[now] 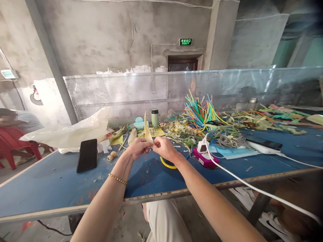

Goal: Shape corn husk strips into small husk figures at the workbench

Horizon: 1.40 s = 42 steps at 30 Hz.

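A pale dried corn husk (147, 131) stands upright between my hands above the blue table, its pointed tip upward. My left hand (137, 148), below a gold bead bracelet (117, 178), pinches the husk near its lower end. Close beside it, my right hand (164, 148) has its fingertips pressed together at the husk's base; what exactly lies between them is too small to make out. Under my right wrist shows a yellow curved rim (167, 164), mostly hidden. Left of my hands lie a small light-brown knobbly piece (112, 155) and another husk (132, 136).
A black phone (87, 156) and a plastic bag (73, 129) lie left. Behind stand a green bottle (154, 118) and colourful pipe cleaners (202, 112). Right are a purple power strip (205, 158), white cable (242, 179) and husk scraps. A perforated metal screen (126, 97) borders the table.
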{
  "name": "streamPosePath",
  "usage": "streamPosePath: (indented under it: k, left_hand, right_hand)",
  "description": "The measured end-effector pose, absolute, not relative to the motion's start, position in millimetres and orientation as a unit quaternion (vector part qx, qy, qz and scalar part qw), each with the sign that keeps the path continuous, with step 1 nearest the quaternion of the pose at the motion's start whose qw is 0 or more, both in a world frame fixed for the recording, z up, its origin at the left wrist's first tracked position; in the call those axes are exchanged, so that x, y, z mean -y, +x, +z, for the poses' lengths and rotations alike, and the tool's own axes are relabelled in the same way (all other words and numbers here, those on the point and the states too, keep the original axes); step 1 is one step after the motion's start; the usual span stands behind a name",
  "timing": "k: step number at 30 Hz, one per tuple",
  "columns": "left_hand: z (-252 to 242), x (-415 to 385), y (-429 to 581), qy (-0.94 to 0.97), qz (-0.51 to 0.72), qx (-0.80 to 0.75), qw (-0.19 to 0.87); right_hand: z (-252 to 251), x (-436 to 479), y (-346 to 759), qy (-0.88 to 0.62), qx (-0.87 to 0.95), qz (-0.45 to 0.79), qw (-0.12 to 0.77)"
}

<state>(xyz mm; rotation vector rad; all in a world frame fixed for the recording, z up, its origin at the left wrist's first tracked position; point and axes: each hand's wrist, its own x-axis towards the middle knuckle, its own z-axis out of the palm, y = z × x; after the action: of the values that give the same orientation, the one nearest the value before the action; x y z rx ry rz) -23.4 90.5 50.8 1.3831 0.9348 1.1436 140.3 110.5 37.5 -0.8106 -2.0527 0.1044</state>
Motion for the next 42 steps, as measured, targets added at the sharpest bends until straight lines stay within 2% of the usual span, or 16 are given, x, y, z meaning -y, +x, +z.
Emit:
streamPosePath:
  k: [4, 8, 14, 20, 25, 36, 42]
  left_hand:
    - [55, -86, -24, 0.563, 0.465, -0.374, 0.572]
    - [58, -82, -22, 0.551, 0.471, -0.376, 0.577]
    - [59, -81, -18, 0.562, 0.481, -0.391, 0.548]
    - [57, -82, -16, 0.607, 0.514, -0.4, 0.455]
    - [53, -87, -16, 0.623, 0.523, -0.393, 0.428]
    - [62, -75, -15, 0.561, 0.517, -0.343, 0.548]
    - [60, -78, -15, 0.571, 0.512, -0.35, 0.538]
  right_hand:
    - [38, -111, 141, -0.319, 0.831, 0.023, 0.456]
    - [43, -108, 147, -0.293, 0.842, 0.087, 0.445]
    - [50, -103, 152, -0.277, 0.845, 0.138, 0.436]
    - [48, -105, 148, -0.288, 0.84, 0.12, 0.443]
    - [46, -106, 145, -0.298, 0.832, 0.117, 0.453]
    - [44, -111, 147, -0.336, 0.818, 0.103, 0.456]
    - [50, -104, 147, -0.269, 0.808, 0.266, 0.451]
